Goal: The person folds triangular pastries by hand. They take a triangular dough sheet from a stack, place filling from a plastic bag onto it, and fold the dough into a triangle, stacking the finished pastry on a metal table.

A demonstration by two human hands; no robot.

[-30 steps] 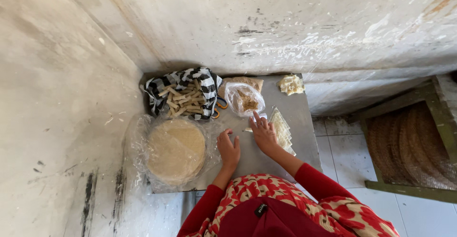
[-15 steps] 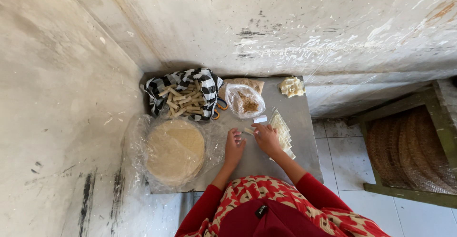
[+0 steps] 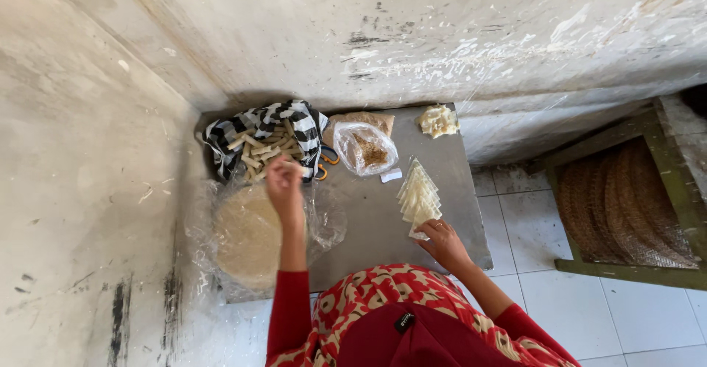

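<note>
The left hand [image 3: 283, 183] has gone out from the middle of the bench [image 3: 368, 216] to the black-and-white striped cloth [image 3: 294, 120] at the far left. A second ago both hands were close together near the person's body. Now the left hand's fingers are pinched round one pale rolled piece [image 3: 300, 168], held just at the near edge of the heap of rolled pieces [image 3: 261, 149] lying in the cloth. From this I judge that a finished roll is being set down with the others.

The right hand [image 3: 444, 240] has drawn back toward the body and rests at the near end of the fanned row of thin cut wrapper sheets [image 3: 420, 194]. Its fingertips touch the nearest sheet; the fingers are loosely curled, and I cannot tell whether it has actually gripped one.

Below the left forearm lies a round stack of pale wrappers [image 3: 247, 238] in clear plastic [image 3: 328, 223]. Beyond the right hand, toward the wall, stands an open clear bag of brown filling [image 3: 366, 149], with a small white slip [image 3: 391, 176] just beside it. A lump of crumpled pale scraps [image 3: 437, 121] sits at the far corner. Nothing lies between either hand and what it touches. To the right, on the tiled floor [image 3: 537, 293], is a green wooden frame with woven matting [image 3: 626, 205], well apart from the bench.
</note>
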